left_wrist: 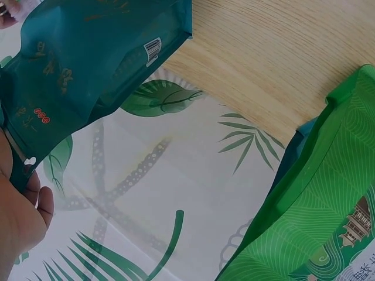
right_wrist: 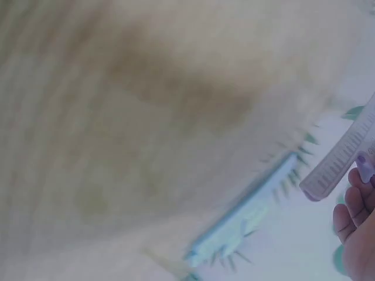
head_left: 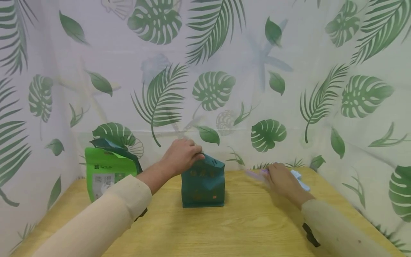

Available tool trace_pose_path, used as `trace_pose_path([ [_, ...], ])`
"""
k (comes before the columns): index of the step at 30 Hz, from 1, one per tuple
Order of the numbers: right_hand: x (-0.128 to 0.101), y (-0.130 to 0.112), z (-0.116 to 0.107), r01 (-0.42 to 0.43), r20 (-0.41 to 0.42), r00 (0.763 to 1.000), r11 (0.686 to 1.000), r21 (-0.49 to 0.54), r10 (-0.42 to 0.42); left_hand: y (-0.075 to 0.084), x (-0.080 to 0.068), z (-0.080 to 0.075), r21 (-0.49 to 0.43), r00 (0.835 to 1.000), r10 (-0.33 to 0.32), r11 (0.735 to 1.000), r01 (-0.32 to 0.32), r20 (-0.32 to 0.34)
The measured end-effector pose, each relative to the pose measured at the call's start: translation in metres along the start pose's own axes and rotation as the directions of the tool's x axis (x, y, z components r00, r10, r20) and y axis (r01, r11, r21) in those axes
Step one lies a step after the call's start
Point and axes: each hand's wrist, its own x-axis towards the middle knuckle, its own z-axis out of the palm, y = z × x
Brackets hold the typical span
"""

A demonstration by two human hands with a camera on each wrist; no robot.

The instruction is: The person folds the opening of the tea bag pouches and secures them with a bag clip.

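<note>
A: What is held at this moment?

B: The folded top of the dark teal bag [head_left: 203, 185] is pinched by the curled fingers of the left hand [head_left: 181, 155]; the bag stands upright on the wooden table [head_left: 244, 228], directly beneath those fingers. A pale purple clip [head_left: 255, 175] is gripped between the fingertips of the right hand [head_left: 282, 180], and its ribbed bar is seen sticking out past the fingers in the right wrist view [right_wrist: 343, 161].

A: What lies close to the hands?

B: A light blue clip [head_left: 300, 179] is seen just beyond the right knuckles, on the table. A green bag [head_left: 107, 175] stands well to the outer side of the left hand, apart from the teal bag.

A: What could go wrong from here?

B: The teal bag is steadied only at its top edge. If the pinch were loosened, the fold could probably spring open, or the bag could be tipped over. The purple clip is held only at the fingertips, so it could be dropped. The blue clip could also be nudged by the right hand as it is lifted.

A: Is the teal bag's seal visible?

B: That cannot be told; it is hidden under the fingers.
</note>
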Motion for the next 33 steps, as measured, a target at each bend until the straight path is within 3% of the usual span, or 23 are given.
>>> trace_pose_path([
  [3, 0.007, -0.006, -0.006, 0.028, -0.035, 0.999, 1.000, -0.013, -0.028, 0.001, 0.000, 0.000, -0.005, 1.000, -0.007, 1.000, 0.007, 0.005],
  [11, 0.024, -0.034, -0.024, 0.033, -0.017, 0.999, 0.995, 0.093, -0.031, 0.000, -0.001, 0.005, -0.014, 1.000, -0.009, 1.000, 0.010, 0.006],
  [19, 0.039, -0.052, -0.034, 0.091, -0.148, 0.986, 0.990, 0.110, -0.074, -0.003, 0.001, 0.006, -0.004, 0.999, 0.026, 1.000, -0.026, -0.036],
  [33, 0.052, -0.072, -0.056, 0.069, -0.155, 0.988, 0.959, 0.275, -0.027, -0.004, 0.000, 0.005, -0.010, 0.999, 0.031, 0.999, -0.031, -0.031],
])
